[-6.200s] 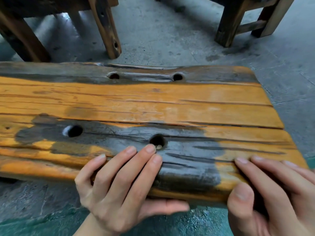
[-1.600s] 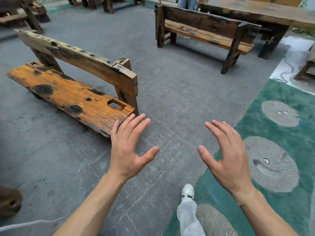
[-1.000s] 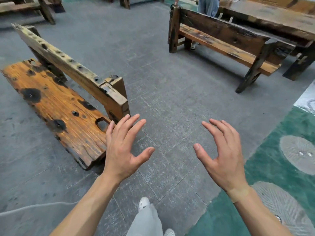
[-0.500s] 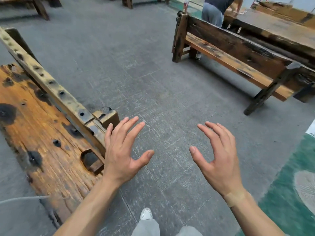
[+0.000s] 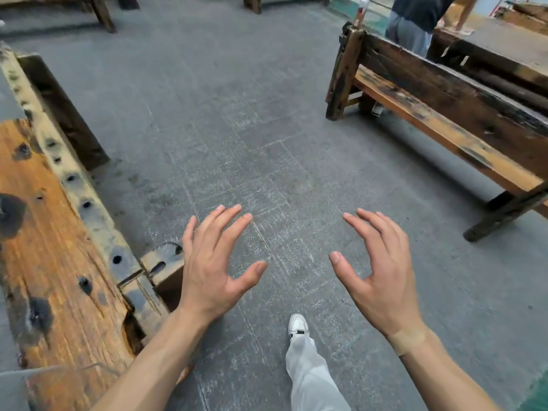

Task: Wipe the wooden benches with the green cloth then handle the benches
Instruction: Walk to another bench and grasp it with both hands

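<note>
An orange wooden bench (image 5: 50, 262) with dark spots and a holed backrest lies close on my left. A darker wooden bench (image 5: 439, 108) stands at the upper right. My left hand (image 5: 213, 268) hovers over the grey floor beside the near bench's end post, fingers spread and holding nothing. My right hand (image 5: 376, 271) is held out level with it, fingers slightly bent, also holding nothing. No green cloth is in view.
Grey paved floor (image 5: 237, 129) runs between the two benches. A person (image 5: 415, 22) stands behind the right bench by a wooden table (image 5: 498, 48). My white shoe (image 5: 298, 324) steps forward below my hands. More bench legs (image 5: 102, 13) stand at the far top.
I have walked forward: the orange bench slid further left and nearer, the dark bench and the person grew closer. Both hands stay raised with nothing in them, after letting go of the board earlier.
</note>
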Demonstrator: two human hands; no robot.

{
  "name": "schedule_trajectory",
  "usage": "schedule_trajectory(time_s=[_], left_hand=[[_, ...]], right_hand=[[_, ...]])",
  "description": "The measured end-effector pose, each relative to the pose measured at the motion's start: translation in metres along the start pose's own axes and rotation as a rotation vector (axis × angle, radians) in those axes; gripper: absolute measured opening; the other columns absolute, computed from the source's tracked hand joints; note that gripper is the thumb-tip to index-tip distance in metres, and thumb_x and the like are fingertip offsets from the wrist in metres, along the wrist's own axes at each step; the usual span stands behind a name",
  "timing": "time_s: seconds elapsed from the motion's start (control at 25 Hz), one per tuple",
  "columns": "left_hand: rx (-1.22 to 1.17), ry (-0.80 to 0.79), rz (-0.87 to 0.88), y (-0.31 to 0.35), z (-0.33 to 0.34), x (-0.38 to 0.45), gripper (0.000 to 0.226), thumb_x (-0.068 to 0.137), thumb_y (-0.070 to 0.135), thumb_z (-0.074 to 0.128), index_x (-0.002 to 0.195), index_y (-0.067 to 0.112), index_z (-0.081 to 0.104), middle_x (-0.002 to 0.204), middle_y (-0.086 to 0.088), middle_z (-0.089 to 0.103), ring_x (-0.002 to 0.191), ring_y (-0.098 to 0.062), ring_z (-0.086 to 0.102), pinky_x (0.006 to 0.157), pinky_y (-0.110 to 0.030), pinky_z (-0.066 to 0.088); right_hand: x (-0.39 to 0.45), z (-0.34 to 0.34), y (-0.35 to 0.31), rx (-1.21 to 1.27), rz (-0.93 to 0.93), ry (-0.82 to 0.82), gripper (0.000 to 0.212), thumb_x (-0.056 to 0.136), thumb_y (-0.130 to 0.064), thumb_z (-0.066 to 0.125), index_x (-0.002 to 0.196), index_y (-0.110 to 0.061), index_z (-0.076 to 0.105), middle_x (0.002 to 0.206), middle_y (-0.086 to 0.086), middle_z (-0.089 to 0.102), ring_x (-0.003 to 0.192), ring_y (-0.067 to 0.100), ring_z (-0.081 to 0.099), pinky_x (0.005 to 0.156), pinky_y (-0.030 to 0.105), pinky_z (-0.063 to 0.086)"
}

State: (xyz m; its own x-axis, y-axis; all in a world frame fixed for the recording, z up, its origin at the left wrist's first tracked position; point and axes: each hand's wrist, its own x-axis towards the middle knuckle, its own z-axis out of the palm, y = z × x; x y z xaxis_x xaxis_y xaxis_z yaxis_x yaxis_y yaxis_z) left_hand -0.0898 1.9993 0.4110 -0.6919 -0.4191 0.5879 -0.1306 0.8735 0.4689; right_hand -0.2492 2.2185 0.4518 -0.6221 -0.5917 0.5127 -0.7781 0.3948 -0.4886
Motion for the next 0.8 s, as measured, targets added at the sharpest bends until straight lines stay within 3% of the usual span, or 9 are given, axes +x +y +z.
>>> schedule_trajectory(time_s=[0.2,0.36,0.8], left_hand=[[0.069,0.093,-0.096,-0.023,0.051,0.094,0.068,0.095,0.074,0.04,0.141,0.024,0.05,0.149,-0.003,0.052,0.145,-0.026,0.041,0.118,-0.065,0.02],[0.173,0.18,-0.184,-0.053,0.051,0.141,0.067,0.095,0.072,0.042,0.14,0.023,0.051,0.149,-0.003,0.052,0.145,-0.027,0.042,0.117,-0.066,0.021],[0.579,0.526,-0.614,-0.185,-0.032,0.144,0.07,0.095,0.074,0.039,0.139,0.022,0.054,0.147,-0.002,0.054,0.143,-0.024,0.043,0.116,-0.065,0.023]], right_hand=[[0.127,0.035,0.059,0.073,-0.1,-0.099,0.055,0.09,-0.05,0.059,0.137,-0.021,0.057,0.141,0.001,0.053,0.14,0.027,0.041,0.111,0.052,0.037],[0.225,0.08,0.066,0.151,-0.238,-0.191,0.056,0.09,-0.05,0.06,0.138,-0.021,0.057,0.142,0.002,0.053,0.14,0.027,0.04,0.112,0.051,0.036],[0.373,0.285,-0.084,0.501,-0.716,-0.49,0.055,0.089,-0.048,0.061,0.138,-0.022,0.057,0.143,0.001,0.052,0.14,0.028,0.041,0.11,0.052,0.038]])
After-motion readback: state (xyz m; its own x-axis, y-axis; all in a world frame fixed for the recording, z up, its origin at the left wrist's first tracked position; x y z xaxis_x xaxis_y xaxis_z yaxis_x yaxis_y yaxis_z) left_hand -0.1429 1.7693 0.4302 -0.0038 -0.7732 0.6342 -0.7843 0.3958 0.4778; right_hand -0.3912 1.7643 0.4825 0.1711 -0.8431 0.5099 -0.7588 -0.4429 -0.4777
